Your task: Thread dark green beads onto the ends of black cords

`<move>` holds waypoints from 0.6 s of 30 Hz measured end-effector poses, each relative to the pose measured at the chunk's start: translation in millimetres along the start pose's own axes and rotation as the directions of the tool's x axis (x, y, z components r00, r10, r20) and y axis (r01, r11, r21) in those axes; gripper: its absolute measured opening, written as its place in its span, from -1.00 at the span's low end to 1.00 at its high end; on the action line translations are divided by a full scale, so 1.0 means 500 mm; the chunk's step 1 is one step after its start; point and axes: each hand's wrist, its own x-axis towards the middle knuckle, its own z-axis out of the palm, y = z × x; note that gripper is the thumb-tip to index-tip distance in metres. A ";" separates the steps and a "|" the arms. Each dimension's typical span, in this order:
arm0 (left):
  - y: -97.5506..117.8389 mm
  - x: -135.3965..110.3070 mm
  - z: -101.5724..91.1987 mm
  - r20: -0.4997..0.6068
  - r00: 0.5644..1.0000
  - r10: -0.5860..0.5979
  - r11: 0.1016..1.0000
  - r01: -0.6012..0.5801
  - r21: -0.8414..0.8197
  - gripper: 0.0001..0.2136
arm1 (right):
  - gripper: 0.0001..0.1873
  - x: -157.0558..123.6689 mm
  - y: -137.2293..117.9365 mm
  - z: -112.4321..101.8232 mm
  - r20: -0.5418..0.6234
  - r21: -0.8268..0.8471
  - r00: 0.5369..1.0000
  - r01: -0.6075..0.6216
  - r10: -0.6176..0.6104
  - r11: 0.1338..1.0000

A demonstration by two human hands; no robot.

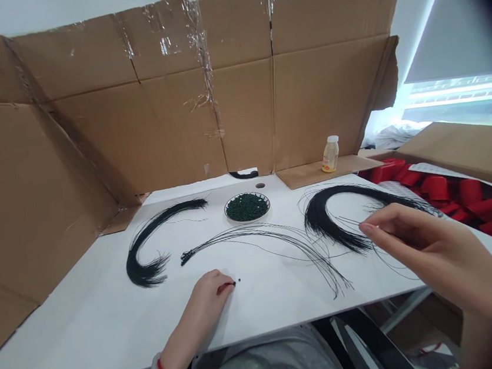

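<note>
The left hand (pixel 209 295) is resting on the white tabletop (pixel 209 331), its curled fingers (pixel 222 285) pointing toward tiny dark beads (pixel 234 282) just beside them; the right hand (pixel 405 234) is hovering, grip unclear.

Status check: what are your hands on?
Left hand, fingertips at tiny dark bead. Right hand raised over black wire bundle. Loose wire strands between hands.

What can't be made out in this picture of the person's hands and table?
What the left hand pinches: the dark speck at its fingertips is too small to identify in the head view.
What the right hand pinches, if anything: its own fingers hide it.
The bottle label: too small to read.
The red objects: the cardboard flap and the picture's right edge cut them off.
The dark curved item: the white board hides most of it.
</note>
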 end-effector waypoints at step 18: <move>0.000 -0.002 0.009 -0.038 0.996 -0.085 0.943 0.068 -0.324 -0.83 | -0.66 0.007 -0.011 0.017 0.168 0.043 0.985 0.040 -0.047 0.998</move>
